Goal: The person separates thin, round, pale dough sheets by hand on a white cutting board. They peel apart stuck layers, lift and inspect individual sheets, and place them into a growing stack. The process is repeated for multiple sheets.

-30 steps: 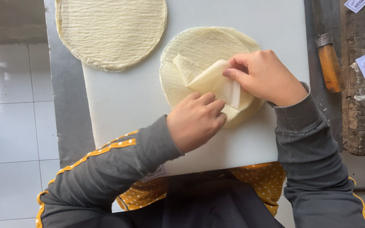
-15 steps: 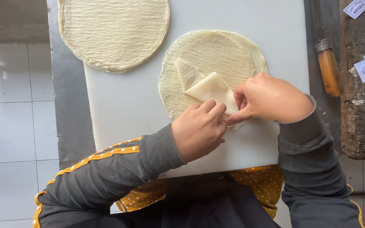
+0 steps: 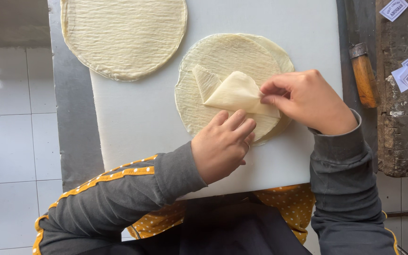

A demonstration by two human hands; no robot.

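Folded wrapper [image 3: 234, 92] on round stack [image 3: 223, 61], right hand [image 3: 308, 101] grip apparently pinching its edge, left hand [image 3: 223, 146] flat, released.

Wrapper stack [image 3: 213, 61] on board [image 3: 138, 123], left of folded wrapper [image 3: 234, 92].

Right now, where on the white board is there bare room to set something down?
Bare board lies between the upper round sheet and the left hand, and above the wrapper stack toward the top right. It is crowded around the folded wrapper, the left hand and right hand.
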